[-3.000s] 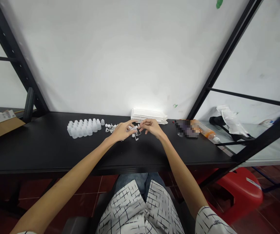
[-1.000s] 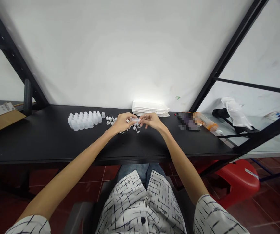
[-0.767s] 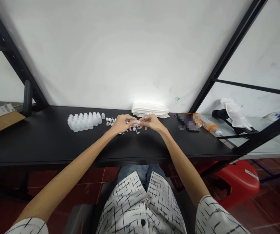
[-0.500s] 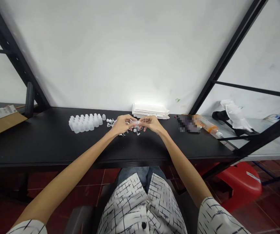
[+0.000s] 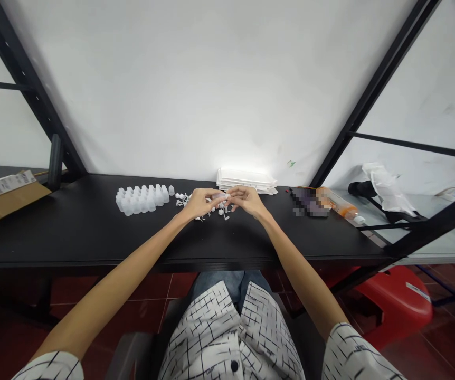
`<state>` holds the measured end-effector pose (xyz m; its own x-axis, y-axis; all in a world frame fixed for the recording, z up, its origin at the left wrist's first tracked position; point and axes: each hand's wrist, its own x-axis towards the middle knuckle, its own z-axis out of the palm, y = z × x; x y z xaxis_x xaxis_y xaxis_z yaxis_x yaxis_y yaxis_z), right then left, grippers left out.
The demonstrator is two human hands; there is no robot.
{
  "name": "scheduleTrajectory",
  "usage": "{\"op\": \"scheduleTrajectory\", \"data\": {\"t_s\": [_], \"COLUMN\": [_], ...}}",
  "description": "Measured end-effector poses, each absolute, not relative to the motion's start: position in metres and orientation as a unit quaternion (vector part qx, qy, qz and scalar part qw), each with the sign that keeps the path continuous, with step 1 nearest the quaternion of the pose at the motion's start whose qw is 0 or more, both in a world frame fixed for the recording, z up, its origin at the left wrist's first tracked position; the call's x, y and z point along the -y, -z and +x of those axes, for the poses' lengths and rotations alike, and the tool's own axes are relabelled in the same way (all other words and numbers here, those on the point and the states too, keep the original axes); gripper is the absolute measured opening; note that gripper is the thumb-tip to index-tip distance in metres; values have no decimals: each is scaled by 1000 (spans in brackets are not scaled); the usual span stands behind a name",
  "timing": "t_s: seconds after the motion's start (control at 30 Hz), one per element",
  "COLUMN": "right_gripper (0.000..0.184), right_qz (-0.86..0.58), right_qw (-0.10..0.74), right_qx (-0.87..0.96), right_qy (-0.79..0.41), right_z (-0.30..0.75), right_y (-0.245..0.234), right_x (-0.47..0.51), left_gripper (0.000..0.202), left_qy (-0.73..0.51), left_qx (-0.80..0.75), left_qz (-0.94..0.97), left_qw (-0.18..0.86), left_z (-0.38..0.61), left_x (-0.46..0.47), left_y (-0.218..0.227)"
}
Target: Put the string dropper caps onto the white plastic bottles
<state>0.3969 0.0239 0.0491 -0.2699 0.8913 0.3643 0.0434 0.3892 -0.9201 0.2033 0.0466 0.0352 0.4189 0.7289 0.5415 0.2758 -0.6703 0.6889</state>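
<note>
Translucent plastic piece (image 5: pixel 220 196) sits pinched between the fingertips of 2 hands, long axis running left to right. I read left hand (image 5: pixel 199 205) and right hand (image 5: pixel 247 200) closed on it, equally near. White corded caps (image 5: pixel 183 199) lie just beyond the left fingers, translucent plastic bottles (image 5: pixel 142 199) further left.

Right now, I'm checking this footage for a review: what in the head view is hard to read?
In the head view, glare washes out the stack of white sheets; a pixelated patch hides an item on the black bench; the wide lens tilts the black frame uprights; the white parts between the left hand and right hand are too small to make out.
</note>
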Motion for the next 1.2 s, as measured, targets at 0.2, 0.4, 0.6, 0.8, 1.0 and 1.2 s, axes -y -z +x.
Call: {"op": "scheduleTrajectory", "data": {"t_s": [0.2,0.4,0.6,0.8,1.0,1.2], "right_gripper": [40,41,40,42,46,50], "right_qz": [-335,-342,-333,-322,-327,-331], "right_qw": [482,481,487,513,501,480], "right_qx": [677,669,668,662,662,665], "right_qy": [-443,-451,-453,-442,-451,-467], "right_z": [396,394,393,391,391,391], "right_y": [-47,-45,-46,-47,-44,-45], "right_x": [-24,-23,-22,-25,-28,-24], "left_gripper": [41,31,31,39,39,38], "left_qy": [-461,-464,-472,-474,-445,-439], "left_qx": [-297,-270,-258,-310,-325,-326], "left_qz": [798,826,837,815,824,827], "left_qw": [250,171,102,126,132,129], "left_z": [202,201,202,202,199,196], "left_x": [-49,-49,-47,-44,-47,-50], "left_y": [-31,-32,-35,-41,-41,-40]}}
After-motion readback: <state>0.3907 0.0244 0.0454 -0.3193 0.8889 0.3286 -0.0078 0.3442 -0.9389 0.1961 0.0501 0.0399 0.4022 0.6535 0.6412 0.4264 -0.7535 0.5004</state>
